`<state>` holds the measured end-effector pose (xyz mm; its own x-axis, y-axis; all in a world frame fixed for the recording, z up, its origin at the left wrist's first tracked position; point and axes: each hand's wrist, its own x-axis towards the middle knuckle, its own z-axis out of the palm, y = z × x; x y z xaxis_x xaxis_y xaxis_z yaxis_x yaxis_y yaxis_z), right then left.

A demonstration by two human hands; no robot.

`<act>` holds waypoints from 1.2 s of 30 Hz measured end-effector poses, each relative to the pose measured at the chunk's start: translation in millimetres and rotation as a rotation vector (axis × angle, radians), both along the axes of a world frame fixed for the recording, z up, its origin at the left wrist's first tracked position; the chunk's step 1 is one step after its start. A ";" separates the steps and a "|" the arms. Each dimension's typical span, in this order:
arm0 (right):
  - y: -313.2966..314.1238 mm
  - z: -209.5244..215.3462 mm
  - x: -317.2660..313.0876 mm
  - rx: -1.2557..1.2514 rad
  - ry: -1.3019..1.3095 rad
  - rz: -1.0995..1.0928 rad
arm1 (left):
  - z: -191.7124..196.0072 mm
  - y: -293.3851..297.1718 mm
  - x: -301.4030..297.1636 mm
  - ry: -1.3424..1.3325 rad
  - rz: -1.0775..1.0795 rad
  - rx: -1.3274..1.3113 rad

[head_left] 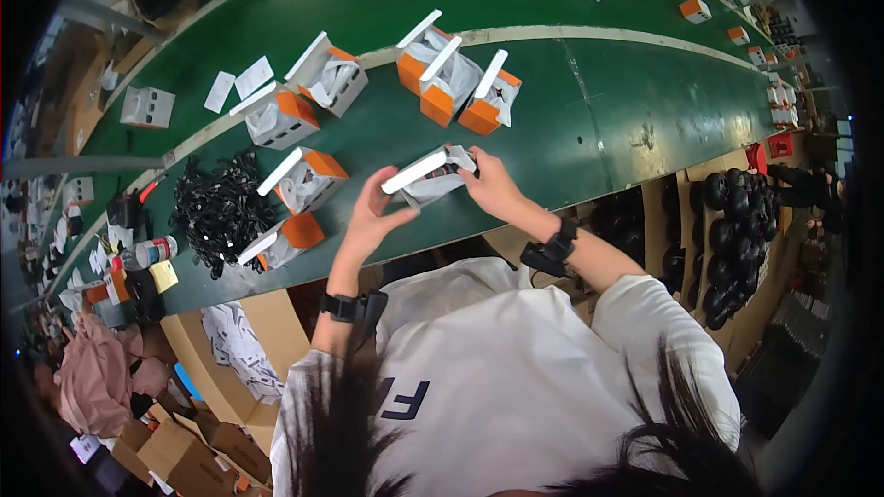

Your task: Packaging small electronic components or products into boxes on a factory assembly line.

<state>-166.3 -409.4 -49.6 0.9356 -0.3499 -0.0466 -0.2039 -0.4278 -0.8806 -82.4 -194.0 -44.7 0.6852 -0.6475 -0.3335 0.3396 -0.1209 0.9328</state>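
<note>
Between my two hands, over the near edge of the green bench, is a small white-lidded box [419,172] with its flap up and pale wrapping showing inside. My left hand [370,219] grips the left end, thumb below and fingers by the lid's corner. Around the right end curls my right hand [494,186], its fingers at the wrapping and a dark item whose kind I cannot make out. Nearest to my left hand stands an open orange-and-white box [318,186] with wrapping in it. Beyond the hands, another open box [483,110] stands among similar ones.
A heap of black cables [219,207] lies left on the green bench [543,129]. Near it are a clear bottle [152,253] and white cards [253,78]. Below the bench, a carton [198,350] holds papers. Racks of black round items [732,230] stand at right.
</note>
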 end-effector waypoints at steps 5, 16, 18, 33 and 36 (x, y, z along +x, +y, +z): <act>0.2 -8.4 7.8 0.029 0.109 -0.113 | -12.8 -25.1 -29.6 -0.713 0.453 0.293; 23.5 19.1 -19.0 -0.179 -0.069 0.111 | 29.7 -57.3 -14.8 -1.402 -0.176 0.783; 22.1 21.6 -17.9 -0.218 0.013 0.099 | 29.5 -60.1 -6.7 -1.362 -0.321 0.932; 22.7 -27.8 18.6 -0.348 -0.056 0.133 | 21.3 -56.3 21.9 -1.273 -0.268 0.885; 11.2 -1.5 29.6 -0.087 0.073 0.136 | -2.4 -61.4 29.7 -1.226 -0.153 0.905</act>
